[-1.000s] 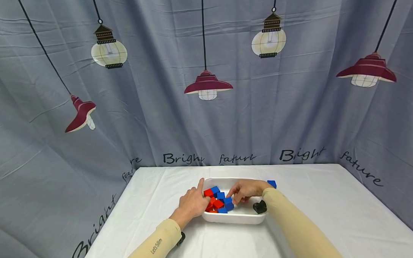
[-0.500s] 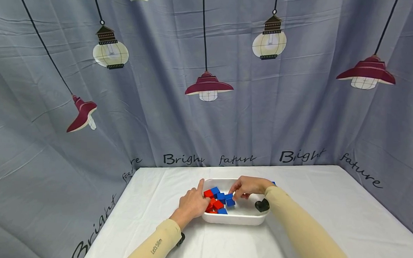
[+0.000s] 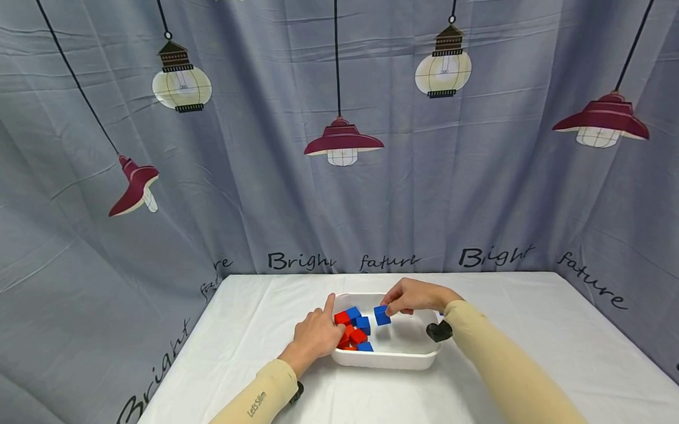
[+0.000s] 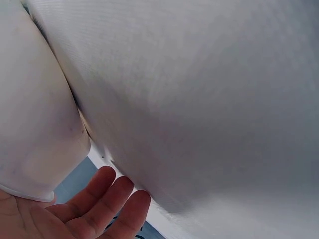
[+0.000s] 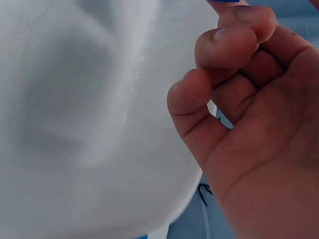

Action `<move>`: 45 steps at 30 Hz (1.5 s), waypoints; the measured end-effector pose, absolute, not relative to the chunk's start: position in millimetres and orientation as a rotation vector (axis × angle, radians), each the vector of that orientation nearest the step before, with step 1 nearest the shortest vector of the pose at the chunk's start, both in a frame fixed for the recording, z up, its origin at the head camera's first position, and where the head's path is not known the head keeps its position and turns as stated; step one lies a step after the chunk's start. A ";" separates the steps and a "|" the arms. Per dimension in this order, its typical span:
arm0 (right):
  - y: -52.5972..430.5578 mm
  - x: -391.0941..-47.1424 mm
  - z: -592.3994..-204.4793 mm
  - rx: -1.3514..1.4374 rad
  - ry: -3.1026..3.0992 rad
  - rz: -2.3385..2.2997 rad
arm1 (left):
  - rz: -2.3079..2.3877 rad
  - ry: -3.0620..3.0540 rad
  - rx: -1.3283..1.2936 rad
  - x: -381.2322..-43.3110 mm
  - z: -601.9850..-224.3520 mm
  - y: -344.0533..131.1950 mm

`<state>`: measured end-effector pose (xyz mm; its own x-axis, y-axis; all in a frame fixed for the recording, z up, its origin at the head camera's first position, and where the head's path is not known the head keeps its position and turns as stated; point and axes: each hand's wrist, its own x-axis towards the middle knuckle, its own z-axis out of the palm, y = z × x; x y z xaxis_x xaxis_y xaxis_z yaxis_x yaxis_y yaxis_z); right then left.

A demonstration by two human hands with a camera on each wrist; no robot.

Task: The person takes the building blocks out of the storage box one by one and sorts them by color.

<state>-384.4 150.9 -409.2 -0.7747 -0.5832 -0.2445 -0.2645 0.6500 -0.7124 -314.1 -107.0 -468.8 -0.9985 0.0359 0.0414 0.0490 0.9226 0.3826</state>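
Observation:
In the head view a white plastic tray (image 3: 385, 360) holds several red cubes (image 3: 357, 336) and blue cubes (image 3: 363, 326) bunched at its left end. My left hand (image 3: 317, 332) grips the tray's left end, thumb over the rim and index finger extended along it; the left wrist view shows its other fingers (image 4: 102, 209) loosely bent outside the wall. Above the tray floor, my right hand (image 3: 412, 297) pinches a blue cube (image 3: 382, 315) between thumb and fingertips. Only a blue sliver of it (image 5: 224, 1) shows at the top of the right wrist view.
White cloth covers the table (image 3: 301, 413), with a grey printed curtain (image 3: 339, 212) hanging behind. A blue cube just beyond the tray's right end is mostly hidden by the right wrist; a blue edge (image 5: 142, 237) shows low in the right wrist view.
The right hand has moved from among the cubes up and back to the right, lifting a blue cube away from the pile. The left hand and tray stay put.

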 end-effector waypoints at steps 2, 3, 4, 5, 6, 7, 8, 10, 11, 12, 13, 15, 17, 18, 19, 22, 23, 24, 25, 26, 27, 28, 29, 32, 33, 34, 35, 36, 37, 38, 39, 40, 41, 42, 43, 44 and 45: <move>153.2 -384.2 -407.6 -0.645 2.434 -0.946 | -0.607 -3.047 -0.069 -314.2 -468.3 -107.3; 154.7 -384.4 -407.0 -0.633 2.444 -0.954 | -0.608 -3.048 -0.069 -314.2 -468.2 -107.4; 156.3 -384.5 -406.3 -0.624 2.453 -0.961 | -0.607 -3.048 -0.069 -314.2 -467.9 -107.5; 157.9 -384.4 -405.3 -0.616 2.459 -0.971 | -0.608 -3.049 -0.069 -314.2 -467.7 -107.6; 159.9 -384.9 -404.9 -0.608 2.463 -0.979 | -0.607 -3.049 -0.068 -314.2 -467.5 -107.6; 161.9 -385.0 -404.1 -0.601 2.468 -0.986 | -0.607 -3.048 -0.067 -314.2 -467.4 -107.5; 164.2 -385.1 -402.9 -0.604 2.474 -0.988 | -0.606 -3.048 -0.067 -314.3 -467.4 -107.4; 169.0 -385.0 -400.6 -0.605 2.486 -0.993 | -0.607 -3.048 -0.066 -314.5 -467.4 -107.0; 171.5 -385.1 -399.4 -0.603 2.493 -0.997 | -0.608 -3.048 -0.066 -314.5 -467.5 -106.9; 174.3 -385.6 -398.7 -0.600 2.501 -0.999 | -0.611 -3.046 -0.068 -314.6 -467.5 -106.7; 176.8 -385.7 -397.8 -0.597 2.509 -1.002 | -0.614 -3.045 -0.069 -314.6 -467.4 -106.6; 182.3 -386.4 -396.9 -0.585 2.525 -1.007 | -0.615 -3.046 -0.069 -314.6 -467.6 -106.5; 187.7 -387.5 -396.7 -0.578 2.542 -1.015 | -0.618 -3.047 -0.065 -314.4 -467.7 -106.4; 190.5 -387.9 -396.7 -0.576 2.548 -1.021 | -0.620 -3.047 -0.063 -314.3 -467.6 -106.4; 193.2 -388.1 -396.7 -0.574 2.552 -1.028 | -0.620 -3.049 -0.060 -314.2 -467.7 -106.4; 201.6 -389.2 -396.8 -0.557 2.561 -1.057 | -0.627 -3.053 -0.052 -313.7 -467.9 -106.5; 204.4 -389.3 -396.8 -0.547 2.564 -1.065 | -0.627 -3.054 -0.052 -313.7 -467.9 -106.5; 206.8 -389.2 -396.7 -0.535 2.567 -1.070 | -0.629 -3.055 -0.053 -313.5 -468.0 -106.6; 209.4 -389.2 -396.9 -0.524 2.574 -1.070 | -0.631 -3.055 -0.053 -313.5 -468.1 -106.6; 211.7 -389.3 -397.0 -0.510 2.584 -1.070 | -0.630 -3.055 -0.054 -313.4 -468.3 -106.7; 213.7 -388.9 -397.0 -0.499 2.590 -1.074 | -0.630 -3.055 -0.055 -313.4 -468.5 -106.7; 215.9 -388.6 -397.1 -0.488 2.598 -1.072 | -0.628 -3.053 -0.056 -313.4 -468.7 -106.7; 217.8 -388.1 -397.2 -0.478 2.610 -1.070 | -0.627 -3.052 -0.057 -313.5 -469.0 -106.8; 224.2 -386.8 -397.8 -0.454 2.642 -1.066 | -0.625 -3.050 -0.059 -313.8 -469.6 -106.8; 226.5 -386.6 -397.9 -0.449 2.644 -1.071 | -0.625 -3.049 -0.059 -313.8 -469.6 -106.8; 228.8 -386.6 -398.2 -0.443 2.649 -1.076 | -0.625 -3.049 -0.058 -313.9 -469.6 -106.7; 231.2 -386.6 -398.5 -0.438 2.652 -1.083 | -0.625 -3.050 -0.057 -313.9 -469.5 -106.7; 233.8 -386.8 -399.0 -0.433 2.654 -1.087 | -0.626 -3.050 -0.056 -313.9 -469.3 -106.6; 236.5 -387.2 -399.6 -0.431 2.655 -1.090 | -0.625 -3.050 -0.055 -313.8 -469.1 -106.5; 239.0 -387.3 -400.3 -0.427 2.659 -1.092 | -0.624 -3.050 -0.055 -313.7 -469.0 -106.4; 241.7 -387.6 -401.0 -0.423 2.661 -1.093 | -0.621 -3.050 -0.054 -313.6 -468.9 -106.3; 244.4 -388.0 -402.1 -0.413 2.670 -1.091 | -0.619 -3.051 -0.054 -313.5 -468.8 -106.3; 247.1 -388.1 -403.1 -0.414 2.678 -1.083 | -0.619 -3.050 -0.054 -313.5 -468.8 -106.2; 249.6 -388.3 -404.5 -0.404 2.691 -1.076 | -0.620 -3.050 -0.055 -313.4 -468.8 -106.2; 252.2 -388.5 -405.8 -0.393 2.698 -1.074 | -0.619 -3.050 -0.055 -313.3 -468.8 -106.1; 254.5 -388.6 -407.3 -0.379 2.705 -1.072 | -0.622 -3.051 -0.056 -313.3 -468.8 -106.0; 257.2 -388.9 -408.9 -0.370 2.711 -1.067 | -0.624 -3.052 -0.057 -313.3 -468.9 -106.0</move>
<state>-388.9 257.2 -408.9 -0.9477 -0.3040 -0.0973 -0.1560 0.7071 -0.6897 -313.3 -106.0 -468.9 -0.9990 0.0303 0.0330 0.0408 0.9190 0.3921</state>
